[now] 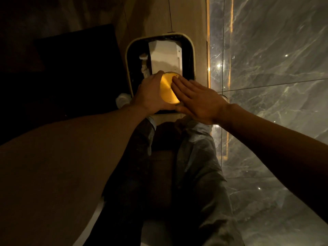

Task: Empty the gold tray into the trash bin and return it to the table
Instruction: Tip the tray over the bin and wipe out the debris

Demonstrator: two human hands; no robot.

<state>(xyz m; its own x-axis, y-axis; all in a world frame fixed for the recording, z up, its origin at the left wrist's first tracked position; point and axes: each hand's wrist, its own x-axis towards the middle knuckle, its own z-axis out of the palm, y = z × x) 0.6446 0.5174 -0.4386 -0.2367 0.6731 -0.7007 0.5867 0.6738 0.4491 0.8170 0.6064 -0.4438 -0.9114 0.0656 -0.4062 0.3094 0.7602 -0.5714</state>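
- The gold tray (167, 89) was held over the open trash bin (128, 55), tilted so that its round underside faced the camera; it was well off any surface, and no table was in view.
- The left hand (150, 93) gripped the tray's left edge, its fingers (158, 74) curled over the rim and closed on it.
- The right hand (197, 100) lay flat against the tray's back, its fingers (177, 82) straight and together, holding nothing, apparently patting or steadying it.
- Inside the bin, against its dark liner, lay a pale box-like piece (165, 57) and some crumpled white scraps (144, 63); whether any of these had come off the tray could not be told.
- The tray's inner face was hidden, so whether it was fully empty could not be judged.
- By the look of it, the emptying step was in hand and close to finished.
- Left to do: right the tray, carry it away from the bin and set it back on the table.
- The person stood over the bin on pale flooring beside dark marble tiles (266, 68).
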